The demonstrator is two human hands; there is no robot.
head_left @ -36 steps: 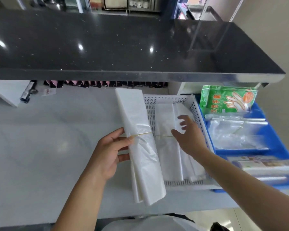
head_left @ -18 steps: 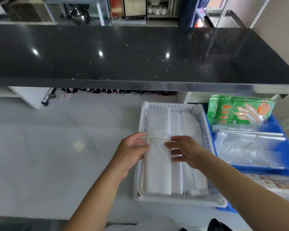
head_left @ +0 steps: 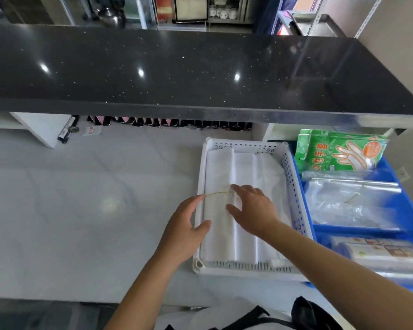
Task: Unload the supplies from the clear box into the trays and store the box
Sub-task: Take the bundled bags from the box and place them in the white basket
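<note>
A white perforated tray [head_left: 296,198] sits on the pale counter and holds folded white plastic bags. The leftmost bundle of white bags [head_left: 218,172], tied with a thin yellow rubber band, lies flat along the tray's left side. My left hand [head_left: 184,232] rests at the tray's left rim with relaxed fingers touching the bundle's edge. My right hand [head_left: 253,208] lies flat on the bags, fingers spread, fingertips on the bundle near the band. A blue tray [head_left: 389,232] to the right holds clear plastic bags [head_left: 348,201] and a green glove packet [head_left: 339,153]. No clear box is in view.
A black countertop [head_left: 177,72] overhangs the back of the pale counter [head_left: 81,206]. Dark sachets line up under the overhang, with a small dark tool at the left. Printed packets [head_left: 379,253] lie at the blue tray's front. A dark strap hangs below.
The white bag bundle went from hanging over the tray's left edge into the tray, where it now lies flat. Both hands have loosened their hold and rest on it.
</note>
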